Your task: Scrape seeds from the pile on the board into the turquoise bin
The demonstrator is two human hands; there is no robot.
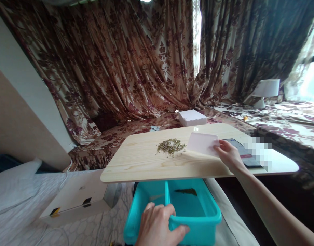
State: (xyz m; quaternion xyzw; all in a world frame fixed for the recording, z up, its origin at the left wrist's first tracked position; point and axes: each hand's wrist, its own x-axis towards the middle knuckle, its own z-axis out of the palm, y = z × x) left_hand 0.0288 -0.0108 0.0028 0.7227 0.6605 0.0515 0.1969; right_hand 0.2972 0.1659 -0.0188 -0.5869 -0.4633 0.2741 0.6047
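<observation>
Patterned curtains (pixel 126 58) hang behind a pale wooden bench (pixel 136 162), with a white box (pixel 192 117) beyond its far edge and a lamp (pixel 268 88) off to the right; a larger white carton (pixel 78 194) lies on the bed at left. A dark tablet (pixel 245 155), partly pixelated, sits on the bench beside the right hand (pixel 218 147), its near part overlapped by the wrist. That hand is closed in a pinch on the edge of a pale card (pixel 201 142), which lies between it and a loose pile of greenish grains (pixel 171 146), just beside the pile's right side. The left hand (pixel 160 223) is partly curled over the divider and front rim of a turquoise bin (pixel 199 227), below the bench's near edge. Counted: one card, one pile on the bench, one bin with two compartments, a smaller heap (pixel 186 191) in the right one, and one tablet; single grains are too many to count.
</observation>
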